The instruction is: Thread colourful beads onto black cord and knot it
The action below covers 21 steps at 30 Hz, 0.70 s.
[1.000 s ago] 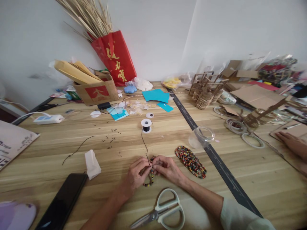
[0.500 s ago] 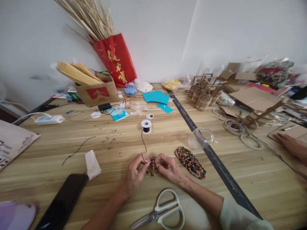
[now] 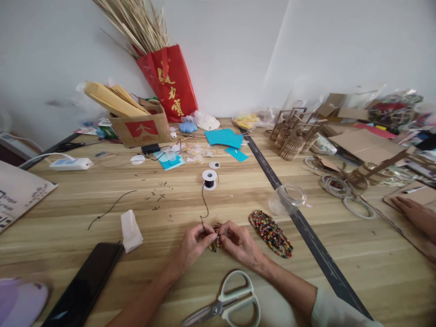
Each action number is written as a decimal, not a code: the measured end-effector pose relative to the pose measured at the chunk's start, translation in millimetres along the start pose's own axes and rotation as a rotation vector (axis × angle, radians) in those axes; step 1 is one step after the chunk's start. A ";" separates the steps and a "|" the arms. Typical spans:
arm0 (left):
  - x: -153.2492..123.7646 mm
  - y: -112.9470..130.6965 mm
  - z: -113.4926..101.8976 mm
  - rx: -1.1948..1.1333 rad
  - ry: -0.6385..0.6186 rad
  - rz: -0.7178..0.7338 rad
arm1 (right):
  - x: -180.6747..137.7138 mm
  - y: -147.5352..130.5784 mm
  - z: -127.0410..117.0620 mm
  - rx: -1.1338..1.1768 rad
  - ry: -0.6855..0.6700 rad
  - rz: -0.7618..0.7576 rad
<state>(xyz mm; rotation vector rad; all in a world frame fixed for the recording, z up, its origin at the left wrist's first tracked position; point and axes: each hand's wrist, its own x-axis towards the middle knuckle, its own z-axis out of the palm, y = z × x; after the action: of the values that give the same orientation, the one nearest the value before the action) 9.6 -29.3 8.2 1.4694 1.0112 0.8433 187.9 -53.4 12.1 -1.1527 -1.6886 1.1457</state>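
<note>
Two hands point(image 3: 191, 246) point(image 3: 242, 245) pinch thin black cord point(image 3: 205, 200) beside round beads point(image 3: 214, 247).

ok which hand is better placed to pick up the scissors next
Probably the right hand: the handles of the scissors lie nearer to it, while the cord from the spool runs to the left hand.

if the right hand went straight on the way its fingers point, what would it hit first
Most likely the small beaded loop between the hands, right by the right hand's fingertips; the left hand comes just beyond. Depth is hard to judge there.
</note>
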 end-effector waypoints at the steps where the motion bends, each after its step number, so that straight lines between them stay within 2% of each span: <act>1: -0.3 0.3 0.7 0.006 0.000 -0.001 | -0.1 -0.1 0.2 -0.007 0.001 -0.002; 14: -2.5 0.2 4.6 0.102 0.010 0.099 | -2.0 5.3 3.4 -0.105 -0.027 -0.050; 21: -2.1 -4.5 3.5 0.109 -0.001 0.127 | -2.5 6.4 1.7 -0.288 -0.060 -0.220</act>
<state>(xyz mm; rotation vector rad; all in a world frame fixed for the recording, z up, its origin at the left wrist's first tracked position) 11.4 -32.5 3.3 1.6407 0.9835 0.8894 188.7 -55.1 5.3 -1.0770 -2.0193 0.8275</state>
